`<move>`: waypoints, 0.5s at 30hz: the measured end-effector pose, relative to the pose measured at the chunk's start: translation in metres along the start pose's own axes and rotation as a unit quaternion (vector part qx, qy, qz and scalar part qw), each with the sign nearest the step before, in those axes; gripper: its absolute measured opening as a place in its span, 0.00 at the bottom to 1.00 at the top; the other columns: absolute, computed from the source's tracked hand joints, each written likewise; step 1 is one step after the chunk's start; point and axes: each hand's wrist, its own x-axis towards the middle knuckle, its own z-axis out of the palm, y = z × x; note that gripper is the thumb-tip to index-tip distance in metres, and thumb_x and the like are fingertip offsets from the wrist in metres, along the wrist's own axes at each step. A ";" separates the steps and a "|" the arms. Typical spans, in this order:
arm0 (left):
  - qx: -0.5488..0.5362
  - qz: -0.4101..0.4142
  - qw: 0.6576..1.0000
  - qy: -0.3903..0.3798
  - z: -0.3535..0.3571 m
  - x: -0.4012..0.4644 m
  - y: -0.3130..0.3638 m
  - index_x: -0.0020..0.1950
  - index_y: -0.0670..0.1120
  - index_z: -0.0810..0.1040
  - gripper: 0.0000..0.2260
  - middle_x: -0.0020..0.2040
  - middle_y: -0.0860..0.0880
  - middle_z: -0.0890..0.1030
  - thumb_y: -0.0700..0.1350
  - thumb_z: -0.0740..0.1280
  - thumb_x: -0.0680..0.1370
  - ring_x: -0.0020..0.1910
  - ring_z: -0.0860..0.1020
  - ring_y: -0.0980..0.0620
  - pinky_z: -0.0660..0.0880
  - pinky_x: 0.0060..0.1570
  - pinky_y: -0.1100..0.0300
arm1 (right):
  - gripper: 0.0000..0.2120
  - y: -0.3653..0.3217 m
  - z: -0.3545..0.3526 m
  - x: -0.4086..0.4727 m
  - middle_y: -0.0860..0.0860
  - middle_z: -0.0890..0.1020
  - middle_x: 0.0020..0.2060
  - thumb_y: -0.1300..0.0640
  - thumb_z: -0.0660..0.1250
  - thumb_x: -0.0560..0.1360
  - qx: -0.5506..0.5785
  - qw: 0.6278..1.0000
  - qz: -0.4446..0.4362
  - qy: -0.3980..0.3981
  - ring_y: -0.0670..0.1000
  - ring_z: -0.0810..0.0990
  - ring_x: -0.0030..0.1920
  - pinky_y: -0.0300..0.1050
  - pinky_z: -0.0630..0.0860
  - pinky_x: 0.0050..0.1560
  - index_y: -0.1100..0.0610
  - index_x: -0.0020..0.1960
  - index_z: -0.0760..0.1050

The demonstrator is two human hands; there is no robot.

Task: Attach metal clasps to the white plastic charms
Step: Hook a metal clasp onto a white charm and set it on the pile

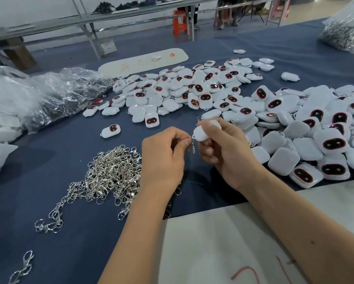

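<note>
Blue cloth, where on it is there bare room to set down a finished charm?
Bare blue cloth lies between the clasp pile, the single charm and the plastic bags. More lies left of the left forearm, below the clasp pile. The right side is crowded with white charms.

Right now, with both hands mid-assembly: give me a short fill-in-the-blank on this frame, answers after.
1. The right hand grips a white plastic ____.
2. The left hand pinches a small silver metal ____ at that piece's loop.
3. The loose heap of silver metal clasps lies on the person's ____ side.
4. The table is covered by a cloth coloured ____.

Answers: charm; clasp; left; blue
</note>
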 end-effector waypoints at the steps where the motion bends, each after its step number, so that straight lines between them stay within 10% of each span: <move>1: 0.038 0.017 0.999 -0.003 -0.002 0.001 0.000 0.43 0.47 0.83 0.05 0.35 0.55 0.82 0.39 0.72 0.77 0.37 0.81 0.53 0.78 0.44 0.51 | 0.08 0.002 0.000 0.000 0.51 0.73 0.30 0.55 0.71 0.80 -0.029 0.999 -0.014 0.009 0.48 0.69 0.28 0.38 0.63 0.24 0.58 0.47 0.74; 8: 0.232 0.026 0.972 -0.041 -0.003 0.002 -0.001 0.41 0.47 0.77 0.07 0.39 0.49 0.81 0.41 0.69 0.79 0.41 0.78 0.44 0.73 0.42 0.49 | 0.14 0.009 0.002 -0.003 0.55 0.84 0.33 0.51 0.78 0.75 -0.266 0.960 -0.089 0.021 0.54 0.80 0.28 0.43 0.73 0.26 0.55 0.52 0.75; 12: -0.064 -0.086 0.994 0.024 0.000 0.001 0.001 0.43 0.47 0.83 0.06 0.38 0.54 0.84 0.37 0.73 0.77 0.40 0.81 0.57 0.76 0.45 0.65 | 0.17 0.004 0.004 -0.001 0.55 0.82 0.31 0.52 0.77 0.74 -0.117 0.990 -0.068 0.028 0.51 0.80 0.27 0.39 0.68 0.23 0.62 0.54 0.77; 15: -0.297 -0.203 0.933 0.019 0.005 0.000 0.007 0.47 0.44 0.82 0.05 0.35 0.49 0.83 0.34 0.70 0.79 0.35 0.80 0.52 0.79 0.42 0.59 | 0.16 0.002 0.005 0.000 0.54 0.82 0.31 0.49 0.74 0.71 -0.054 0.997 -0.048 0.016 0.50 0.81 0.29 0.36 0.68 0.23 0.59 0.50 0.78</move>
